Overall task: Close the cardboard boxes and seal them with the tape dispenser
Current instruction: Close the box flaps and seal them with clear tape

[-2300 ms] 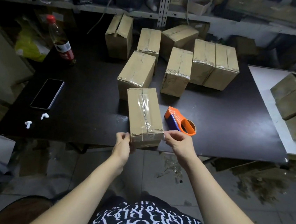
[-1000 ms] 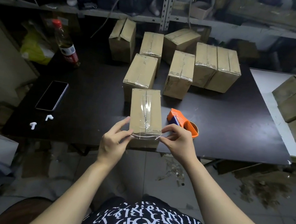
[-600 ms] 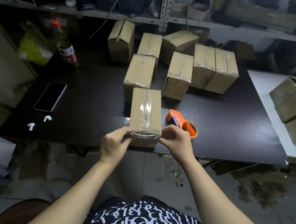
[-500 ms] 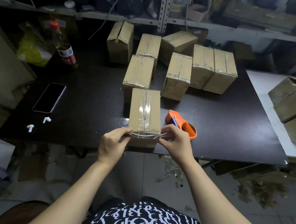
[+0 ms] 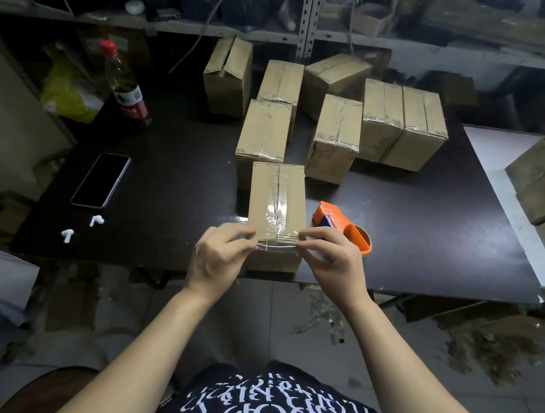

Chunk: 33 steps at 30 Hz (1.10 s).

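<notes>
Head view: my left hand and right hand each pinch an end of a glossy clear tape strip across the near edge of a matte brown cardboard box on the dark counter. Orange plastic tape dispenser lies just right of it. I count seven more rectangular boxes behind, two white earbuds, one phone.

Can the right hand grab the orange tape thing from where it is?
Probably yes. The tape dispenser lies on the table just beyond the right hand, nothing between them, but that hand is pinching a tape strip and must let go first.
</notes>
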### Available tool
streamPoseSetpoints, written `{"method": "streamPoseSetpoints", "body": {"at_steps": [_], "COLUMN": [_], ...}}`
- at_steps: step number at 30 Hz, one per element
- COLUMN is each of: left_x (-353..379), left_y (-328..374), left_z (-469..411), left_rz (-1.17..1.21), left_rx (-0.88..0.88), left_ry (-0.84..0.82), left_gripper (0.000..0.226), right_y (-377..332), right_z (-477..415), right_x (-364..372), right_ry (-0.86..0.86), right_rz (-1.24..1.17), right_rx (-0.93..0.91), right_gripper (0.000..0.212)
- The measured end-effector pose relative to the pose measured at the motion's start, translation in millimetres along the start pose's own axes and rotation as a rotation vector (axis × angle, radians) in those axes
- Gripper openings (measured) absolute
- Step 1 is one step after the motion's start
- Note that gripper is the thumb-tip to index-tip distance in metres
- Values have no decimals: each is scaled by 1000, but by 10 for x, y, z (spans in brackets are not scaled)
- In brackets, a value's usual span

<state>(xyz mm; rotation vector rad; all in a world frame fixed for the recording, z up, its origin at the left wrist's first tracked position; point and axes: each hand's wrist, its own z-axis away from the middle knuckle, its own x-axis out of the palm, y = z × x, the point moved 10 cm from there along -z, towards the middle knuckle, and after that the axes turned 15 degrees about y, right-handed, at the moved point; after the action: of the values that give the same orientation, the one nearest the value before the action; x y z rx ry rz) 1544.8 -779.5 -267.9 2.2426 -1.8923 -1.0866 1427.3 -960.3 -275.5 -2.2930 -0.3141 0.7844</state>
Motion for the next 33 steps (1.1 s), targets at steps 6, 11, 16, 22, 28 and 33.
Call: {"method": "streamPoseSetpoints", "body": {"at_steps": [6, 11, 16, 22, 28, 33], "left_x": [52, 65, 96, 49, 134, 303], "left_y": [76, 184, 220, 115, -11, 154], "left_z": [41, 115, 194, 170, 0, 12], "left_rz": [-55, -91, -123, -48, -39, -155], "left_rx": [164, 300, 375, 200, -40, 100], "left_ry": [-51, -54, -63, -3, 10, -120], "left_gripper": [15, 13, 14, 18, 25, 35], "right_y": [67, 51, 14, 36, 119, -10], "right_z": [66, 97, 114, 72, -6, -25], "right_x": [-12, -19, -64, 19, 89, 170], "right_ry": [7, -4, 23, 39, -27, -101], "right_rz": [-48, -33, -13, 41, -3, 87], "right_rx": [53, 40, 33, 14, 70, 16], "right_gripper": [11, 14, 15, 9, 15, 28]}}
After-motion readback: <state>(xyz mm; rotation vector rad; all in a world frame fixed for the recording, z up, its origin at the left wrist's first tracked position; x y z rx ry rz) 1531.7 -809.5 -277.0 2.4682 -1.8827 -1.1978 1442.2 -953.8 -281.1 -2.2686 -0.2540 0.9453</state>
